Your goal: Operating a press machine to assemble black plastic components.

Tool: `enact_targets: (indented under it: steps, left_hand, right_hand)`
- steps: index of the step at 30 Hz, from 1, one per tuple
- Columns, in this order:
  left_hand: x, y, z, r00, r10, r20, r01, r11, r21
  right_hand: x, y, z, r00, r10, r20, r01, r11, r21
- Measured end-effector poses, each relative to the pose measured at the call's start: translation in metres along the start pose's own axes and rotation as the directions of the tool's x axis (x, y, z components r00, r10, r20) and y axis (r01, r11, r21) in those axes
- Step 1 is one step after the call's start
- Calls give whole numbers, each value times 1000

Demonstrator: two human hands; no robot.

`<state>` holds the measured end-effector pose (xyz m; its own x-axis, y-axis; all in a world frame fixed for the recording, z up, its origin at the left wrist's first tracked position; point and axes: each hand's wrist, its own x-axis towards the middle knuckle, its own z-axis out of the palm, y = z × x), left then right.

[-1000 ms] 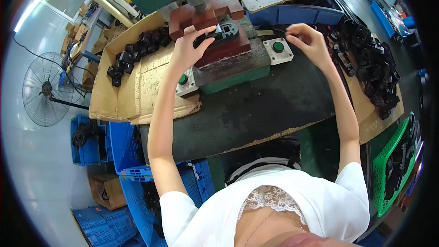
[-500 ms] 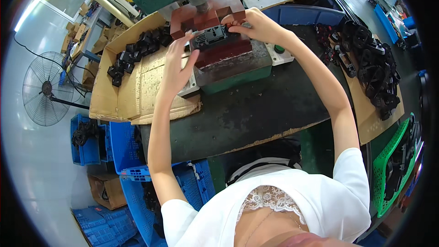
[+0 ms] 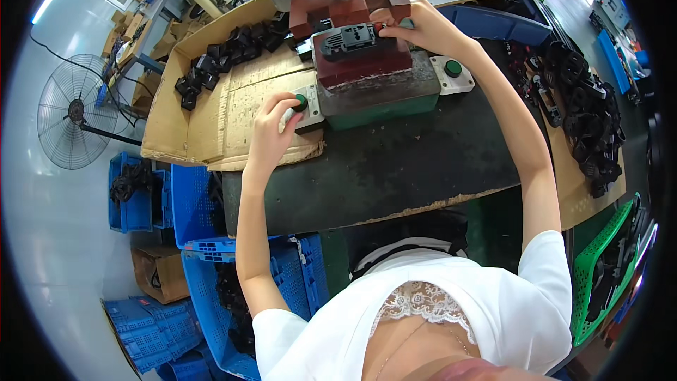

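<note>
While our left hand [image 3: 271, 127] presses fingers on the green button [image 3: 301, 102] and our right hand [image 3: 423, 28] pinches the black socket [image 3: 350, 39], the dark surface [image 3: 395, 162] fills the workshop; the press head is cut off.

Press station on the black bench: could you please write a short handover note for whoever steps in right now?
Left hand: on the left green button.
Right hand: at the black socket part, which lies on the red die block.
Right green button: untouched.
Done: part placed on the die.
Left: unprocessed black parts in the cardboard tray; more black parts piled at right.
</note>
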<state>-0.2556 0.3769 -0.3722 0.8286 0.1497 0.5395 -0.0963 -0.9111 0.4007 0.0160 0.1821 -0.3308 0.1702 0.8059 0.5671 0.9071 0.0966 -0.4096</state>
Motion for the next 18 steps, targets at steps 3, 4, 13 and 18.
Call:
enact_targets:
  steps: [3,4,13,18]
  left_hand:
    - [3,-3,4,1000,-3,-5,3,1000,9]
    - [5,-3,3,1000,-7,17,8,1000,-14]
    - [12,7,2,997,8,73,-18,988,151]
    - [17,15,-3,992,-17,122,-12,972,234]
  right_hand:
    - [-1,1,1,999,-52,-13,52,998,30]
    - [-2,-1,1,998,-54,-8,55,998,35]
    - [-26,-16,-22,972,-169,-164,122,957,-262]
    - [-95,-18,-35,991,120,62,-100,959,-265]
